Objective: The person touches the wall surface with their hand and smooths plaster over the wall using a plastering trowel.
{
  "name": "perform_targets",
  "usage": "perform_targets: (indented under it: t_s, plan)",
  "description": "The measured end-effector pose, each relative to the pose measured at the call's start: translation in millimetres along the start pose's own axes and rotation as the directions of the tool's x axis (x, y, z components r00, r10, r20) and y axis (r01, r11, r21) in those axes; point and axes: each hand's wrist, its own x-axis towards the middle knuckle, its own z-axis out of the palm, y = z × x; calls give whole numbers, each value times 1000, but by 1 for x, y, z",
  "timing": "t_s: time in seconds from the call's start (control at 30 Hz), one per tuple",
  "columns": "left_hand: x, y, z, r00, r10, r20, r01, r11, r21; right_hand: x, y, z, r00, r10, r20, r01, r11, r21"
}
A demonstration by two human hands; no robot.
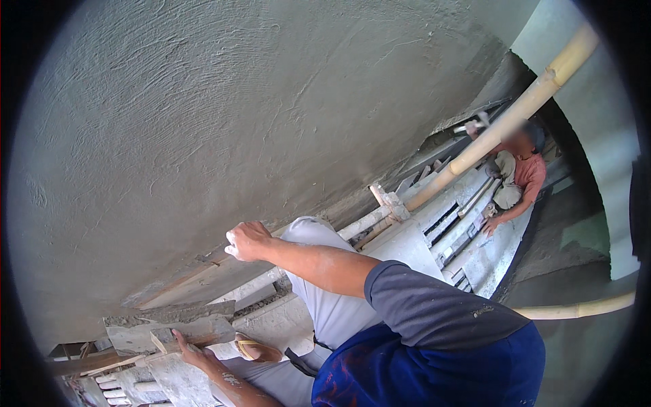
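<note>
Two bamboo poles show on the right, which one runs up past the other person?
The upper bamboo pole, slanting from the scaffold planks to the top right, passes right by the seated person. The lower pole lies almost level near the right edge.

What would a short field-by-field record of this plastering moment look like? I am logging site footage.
setting: wet grey plastered wall beside a bamboo scaffold
left hand: grips the edge of a mortar-caked wooden board
right hand: closed in a fist near the wall's lower edge; what it holds cannot be seen
platform: wooden planks, spattered with mortar
pole: bamboo pole slanting up to the right
other person: a co-worker in a red shirt crouched farther along the planks
</note>
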Motion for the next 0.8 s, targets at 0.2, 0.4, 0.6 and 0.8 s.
perform_targets:
  t_s: [0.2, 0.4, 0.6, 0.8]
  plan:
    - [7, -4, -6, 1000, 10, 20, -10, 1000, -14, 1, 0, 2, 1000, 7, 15, -7, 1000, -2]
    - [-7, 6, 6, 1000, -8, -20, 9, 1000, 21, 2, 4, 6, 998, -36, -53, 36, 999, 8]
    - [6, -2, -4, 1000, 5, 7, -5, 1000, -23, 2, 4, 7, 997, -48, -68, 49, 999, 12]
    - [4, -4, -1, 999, 53, 10, -53, 998, -20, 2, 7, 8, 996, -53, -71, 54, 998, 11]
